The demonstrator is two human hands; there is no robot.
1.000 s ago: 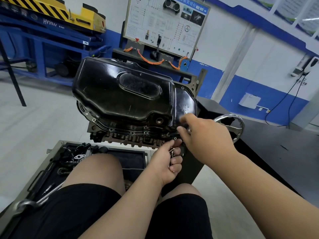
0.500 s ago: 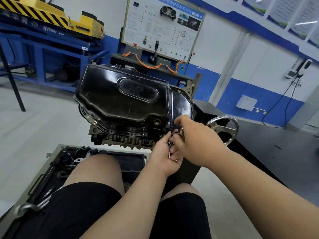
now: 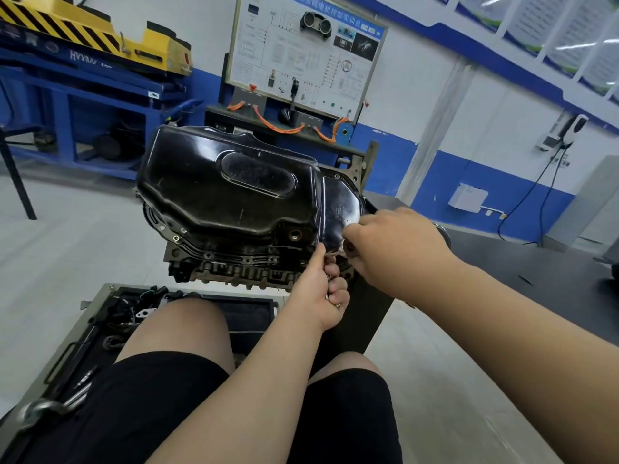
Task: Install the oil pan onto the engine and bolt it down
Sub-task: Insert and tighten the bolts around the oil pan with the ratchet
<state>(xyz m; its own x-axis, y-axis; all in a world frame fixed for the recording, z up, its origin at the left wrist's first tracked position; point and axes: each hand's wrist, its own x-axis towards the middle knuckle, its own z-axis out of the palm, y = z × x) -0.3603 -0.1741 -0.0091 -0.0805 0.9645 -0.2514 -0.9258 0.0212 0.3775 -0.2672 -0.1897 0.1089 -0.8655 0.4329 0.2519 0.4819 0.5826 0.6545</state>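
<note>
**Glossy pan over a dull casting**
Oil pan (image 3: 227, 192) at 12 o'clock is smooth, glossy black painted metal. The engine (image 3: 234, 267) under it is rough, matt grey casting. Shorts (image 3: 150, 396) at 6 o'clock are matt black cloth. Bolts (image 3: 338, 305) in the left hand (image 3: 318, 296) glint as bare metal.

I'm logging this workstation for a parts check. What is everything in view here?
oil pan: one, glossy black, on the engine
engine: one, dark grey, centre
tray: one, grey rim, holding tools, lower left
training board: one, white, behind the engine
cables: several, orange, below the board
lift: one, yellow and blue, upper left
left hand: grips small metal parts, below the pan's corner
right hand: pinches a dark bolt at the pan's rim
</note>
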